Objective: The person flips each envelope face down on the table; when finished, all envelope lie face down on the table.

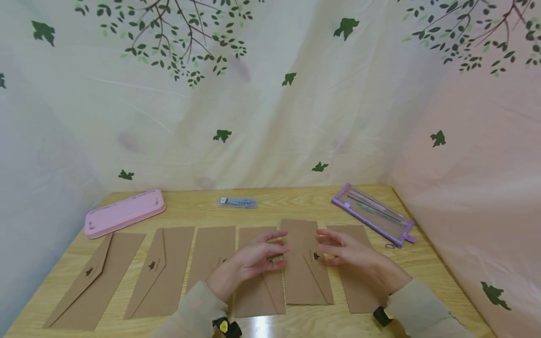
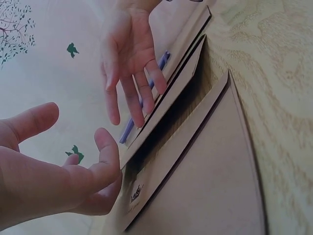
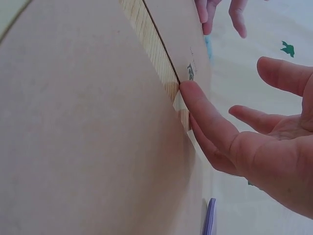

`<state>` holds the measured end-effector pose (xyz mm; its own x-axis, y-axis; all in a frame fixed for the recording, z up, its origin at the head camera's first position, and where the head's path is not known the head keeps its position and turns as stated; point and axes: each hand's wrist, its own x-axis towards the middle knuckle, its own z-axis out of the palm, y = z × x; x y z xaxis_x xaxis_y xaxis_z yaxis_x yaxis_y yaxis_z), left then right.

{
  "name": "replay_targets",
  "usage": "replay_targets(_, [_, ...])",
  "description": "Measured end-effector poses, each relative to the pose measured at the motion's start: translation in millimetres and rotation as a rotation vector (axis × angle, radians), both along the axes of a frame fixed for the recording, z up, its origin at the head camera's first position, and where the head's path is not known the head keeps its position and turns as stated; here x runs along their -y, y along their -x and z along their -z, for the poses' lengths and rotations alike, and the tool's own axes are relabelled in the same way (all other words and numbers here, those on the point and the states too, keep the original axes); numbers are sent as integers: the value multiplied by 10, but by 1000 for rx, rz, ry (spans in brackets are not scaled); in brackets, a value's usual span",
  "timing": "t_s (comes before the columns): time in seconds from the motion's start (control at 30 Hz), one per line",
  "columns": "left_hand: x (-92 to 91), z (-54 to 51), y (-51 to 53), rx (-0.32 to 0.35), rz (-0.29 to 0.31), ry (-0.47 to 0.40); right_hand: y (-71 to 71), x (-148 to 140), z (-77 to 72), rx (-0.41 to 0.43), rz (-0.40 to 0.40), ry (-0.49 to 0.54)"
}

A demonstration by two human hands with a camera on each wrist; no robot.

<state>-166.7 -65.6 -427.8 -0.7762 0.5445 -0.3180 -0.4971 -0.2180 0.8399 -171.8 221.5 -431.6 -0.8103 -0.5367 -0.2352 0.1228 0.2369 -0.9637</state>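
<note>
Several brown envelopes with pointed flaps and small dark crown prints lie in a row on the table. My left hand is over the left edge of one envelope, fingers spread and holding nothing. On that envelope's other side is my right hand, its fingers relaxed and pointing inward, partly hiding the rightmost envelope. In the right wrist view the right index finger reaches an envelope edge; I cannot tell whether it touches. The left wrist view shows both palms facing each other with a gap between.
A pink case lies at the back left of the wooden table. Near the back middle is a small clear packet with blue contents. A purple-edged mesh pouch with pens inside lies at the back right. Cloth walls surround the table.
</note>
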Motion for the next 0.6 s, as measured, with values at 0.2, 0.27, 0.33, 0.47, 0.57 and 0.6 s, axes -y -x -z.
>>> replay_targets(0.2, [5, 5, 7, 1, -3, 3, -7, -8, 5, 2, 8, -16])
replay_targets(0.27, [10, 2, 13, 3, -2, 1, -11, -3, 6, 5, 11, -18])
replay_targets(0.33, [16, 0, 23, 10, -3, -1, -14, 5, 7, 7, 11, -17])
replay_targets(0.47, [15, 9, 38, 14, -10, -6, -12, 16, 8, 9, 10, -15])
replay_targets(0.57, [4, 23, 36, 8, -14, -4, -12, 23, 10, 10, 10, -13])
replay_targets(0.6, [-3, 29, 36, 8, -15, 0, -13, 26, 9, 10, 8, -11])
